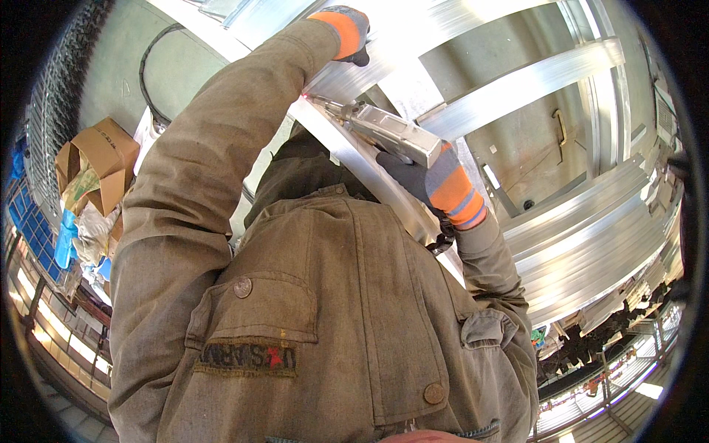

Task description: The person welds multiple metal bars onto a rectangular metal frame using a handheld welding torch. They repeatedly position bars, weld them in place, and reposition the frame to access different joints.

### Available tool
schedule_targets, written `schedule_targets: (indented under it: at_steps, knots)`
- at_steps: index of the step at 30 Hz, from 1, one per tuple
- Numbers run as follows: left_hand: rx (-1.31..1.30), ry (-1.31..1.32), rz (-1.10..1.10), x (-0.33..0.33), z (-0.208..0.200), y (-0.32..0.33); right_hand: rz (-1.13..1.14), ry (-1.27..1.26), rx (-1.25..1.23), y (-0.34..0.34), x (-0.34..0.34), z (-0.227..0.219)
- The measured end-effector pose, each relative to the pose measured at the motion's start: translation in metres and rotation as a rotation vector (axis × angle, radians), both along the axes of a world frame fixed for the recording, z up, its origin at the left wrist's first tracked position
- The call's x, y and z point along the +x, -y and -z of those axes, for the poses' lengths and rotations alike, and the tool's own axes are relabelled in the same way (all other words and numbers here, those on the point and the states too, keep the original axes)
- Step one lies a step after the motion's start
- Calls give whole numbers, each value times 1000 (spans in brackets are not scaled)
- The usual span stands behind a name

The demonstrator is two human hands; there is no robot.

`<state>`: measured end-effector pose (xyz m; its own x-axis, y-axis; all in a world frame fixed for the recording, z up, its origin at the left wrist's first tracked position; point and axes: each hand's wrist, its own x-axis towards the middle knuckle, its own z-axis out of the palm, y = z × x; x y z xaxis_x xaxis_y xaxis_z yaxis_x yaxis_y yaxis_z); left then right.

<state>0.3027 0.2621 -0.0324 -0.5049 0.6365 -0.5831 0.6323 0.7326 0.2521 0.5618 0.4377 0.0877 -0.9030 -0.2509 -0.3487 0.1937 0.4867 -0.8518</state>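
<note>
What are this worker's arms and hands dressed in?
Both arms are in long, worn olive-brown jacket sleeves. The left hand and the right hand wear knit work gloves: orange and grey striped cuffs, with dark coated palms and fingers.

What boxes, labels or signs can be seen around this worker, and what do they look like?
Cardboard box: far left, brown, open, flaps up, crumpled wrapping inside.
Blue packaging: just below the box, crumpled, bright blue.
Chest patch: on the olive jacket's pocket, a dark strip with gold lettering and a small red mark.
No screens show.
</note>
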Motion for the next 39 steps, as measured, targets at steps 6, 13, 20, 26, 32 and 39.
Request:
schedule_targets:
  at_steps: [6,13,20,26,32,39]
  knots:
    - [-73,90,38,-4,-32,-4,19,-25,-107,2,-2,-4]
    - [-38,84,48,-3,-25,2,461,524,-968,-3,15,7]
    - [-1,46,67,-4,-10,6,39,-12,-76,-1,14,19]
    - [3,43,69,-1,-10,10,-25,-131,-66,-2,9,15]
    - [3,36,80,0,-8,12,-12,-3,-70,-6,11,10]
    - [9,21,133,-7,-1,11,61,183,-93,-9,10,-7]
